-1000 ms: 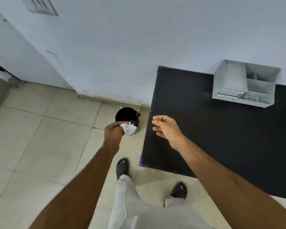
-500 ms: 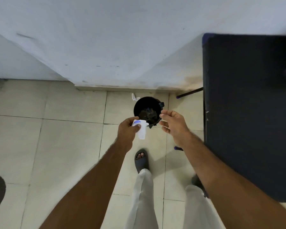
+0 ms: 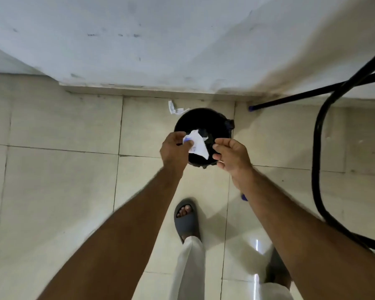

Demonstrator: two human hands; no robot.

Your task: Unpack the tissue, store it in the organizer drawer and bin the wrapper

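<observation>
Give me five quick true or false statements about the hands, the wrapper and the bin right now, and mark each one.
1. The left hand pinches the wrapper. True.
2. The wrapper already lies at the bottom of the bin. False: it is held over the bin's opening, not yet let go.
3. The right hand grips the wrapper too. False: its fingers are curled beside the wrapper, holding nothing.
4. A scrap of paper lies on the floor at the bin's far side. True.
5. The bin is white. False: it is black.
</observation>
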